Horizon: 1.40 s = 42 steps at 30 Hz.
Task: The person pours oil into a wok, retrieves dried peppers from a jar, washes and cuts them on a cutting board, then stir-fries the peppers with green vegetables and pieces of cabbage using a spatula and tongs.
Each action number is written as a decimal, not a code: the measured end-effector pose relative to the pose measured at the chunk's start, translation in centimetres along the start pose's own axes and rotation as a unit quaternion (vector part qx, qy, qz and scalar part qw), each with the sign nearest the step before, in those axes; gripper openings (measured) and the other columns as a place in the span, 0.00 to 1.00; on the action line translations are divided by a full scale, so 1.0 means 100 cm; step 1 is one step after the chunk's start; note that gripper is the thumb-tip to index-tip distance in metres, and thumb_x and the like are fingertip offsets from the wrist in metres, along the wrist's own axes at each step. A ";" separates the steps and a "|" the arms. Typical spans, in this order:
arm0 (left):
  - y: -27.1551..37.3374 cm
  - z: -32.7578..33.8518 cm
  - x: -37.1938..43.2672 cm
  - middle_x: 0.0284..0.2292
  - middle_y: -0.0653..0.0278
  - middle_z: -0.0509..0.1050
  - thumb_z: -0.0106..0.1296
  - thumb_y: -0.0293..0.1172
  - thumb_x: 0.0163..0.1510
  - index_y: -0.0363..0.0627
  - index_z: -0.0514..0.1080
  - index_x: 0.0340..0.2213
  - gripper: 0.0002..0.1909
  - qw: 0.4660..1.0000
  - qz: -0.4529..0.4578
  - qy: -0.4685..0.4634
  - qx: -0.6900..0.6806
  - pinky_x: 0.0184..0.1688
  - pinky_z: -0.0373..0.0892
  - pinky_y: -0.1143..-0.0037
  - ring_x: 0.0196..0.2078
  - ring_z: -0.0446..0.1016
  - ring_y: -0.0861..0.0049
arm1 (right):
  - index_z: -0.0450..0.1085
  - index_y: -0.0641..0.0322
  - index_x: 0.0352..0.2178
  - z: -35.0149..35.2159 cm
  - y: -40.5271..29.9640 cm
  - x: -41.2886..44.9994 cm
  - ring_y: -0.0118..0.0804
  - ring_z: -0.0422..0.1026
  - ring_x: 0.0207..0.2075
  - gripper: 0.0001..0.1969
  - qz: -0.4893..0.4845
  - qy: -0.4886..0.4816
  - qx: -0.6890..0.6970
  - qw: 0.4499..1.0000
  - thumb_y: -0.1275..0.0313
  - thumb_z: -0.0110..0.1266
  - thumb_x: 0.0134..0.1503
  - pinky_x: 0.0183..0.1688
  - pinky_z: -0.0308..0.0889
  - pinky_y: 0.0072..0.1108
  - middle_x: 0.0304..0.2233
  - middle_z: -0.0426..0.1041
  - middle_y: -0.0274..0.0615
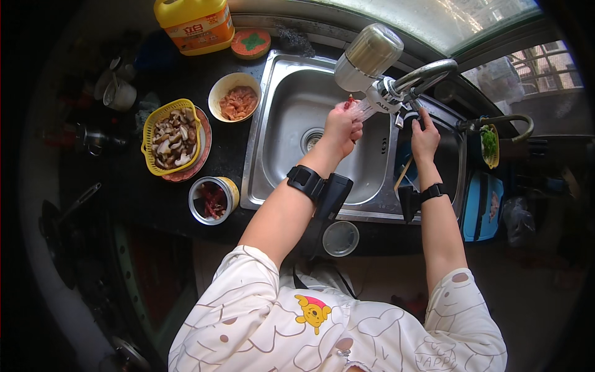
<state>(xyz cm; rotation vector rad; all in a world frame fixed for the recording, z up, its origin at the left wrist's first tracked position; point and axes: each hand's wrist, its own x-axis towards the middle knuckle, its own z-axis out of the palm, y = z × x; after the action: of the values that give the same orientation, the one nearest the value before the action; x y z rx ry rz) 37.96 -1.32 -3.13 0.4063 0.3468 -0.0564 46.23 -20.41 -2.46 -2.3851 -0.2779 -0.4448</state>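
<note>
My left hand is closed around dried red chilies above the left basin of the stainless steel sink. Water runs onto that hand from a faucet with a filter mounted on it. My right hand is at the faucet's lever, thumb and fingers against it. Below the right hand, the second basin holds a blue vessel and a wooden stick, partly hidden by my wrist gear. More dried chilies lie in an open can left of the sink.
Left on the counter are a yellow basket of cut mushrooms, a bowl of sliced meat, and a yellow jug. A clear lid lies at the front edge. Rightward are a blue cutting board and a basket of greens.
</note>
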 end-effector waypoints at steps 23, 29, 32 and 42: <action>0.017 0.017 -0.010 0.15 0.74 0.52 0.29 0.56 0.51 0.47 0.57 0.21 0.23 0.979 -0.149 -0.014 -0.140 0.11 0.43 0.87 0.13 0.47 0.88 | 0.65 0.51 0.41 0.001 0.001 0.000 0.42 0.68 0.22 0.17 0.006 -0.011 -0.021 1.000 0.72 0.47 0.45 0.29 0.62 0.25 0.22 0.69 0.51; 0.007 0.003 0.000 0.14 0.74 0.52 0.28 0.59 0.50 0.50 0.56 0.21 0.24 0.991 -0.134 -0.002 0.004 0.11 0.45 0.85 0.13 0.49 0.87 | 0.65 0.51 0.40 0.002 0.002 0.000 0.41 0.68 0.21 0.17 -0.003 -0.003 -0.022 1.000 0.72 0.47 0.45 0.28 0.62 0.25 0.20 0.68 0.50; 0.004 0.007 0.004 0.13 0.74 0.52 0.31 0.58 0.49 0.50 0.57 0.22 0.23 0.985 -0.146 -0.027 -0.092 0.10 0.44 0.86 0.12 0.48 0.87 | 0.65 0.52 0.40 0.002 0.002 0.001 0.41 0.68 0.21 0.17 0.008 -0.011 -0.016 1.000 0.72 0.47 0.45 0.28 0.62 0.25 0.19 0.68 0.50; 0.008 -0.003 0.003 0.15 0.72 0.55 0.29 0.54 0.53 0.42 0.62 0.32 0.25 0.980 -0.191 -0.033 -0.053 0.11 0.45 0.87 0.14 0.48 0.86 | 0.66 0.56 0.39 -0.001 0.012 0.007 0.37 0.70 0.27 0.16 -0.061 0.007 -0.009 0.998 0.74 0.49 0.45 0.33 0.63 0.20 0.26 0.70 0.47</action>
<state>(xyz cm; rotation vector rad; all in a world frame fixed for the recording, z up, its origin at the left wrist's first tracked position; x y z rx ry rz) 38.25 -0.43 -3.19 0.2274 0.3575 -0.4238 47.20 -21.35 -2.87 -2.3904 -0.4162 -0.5209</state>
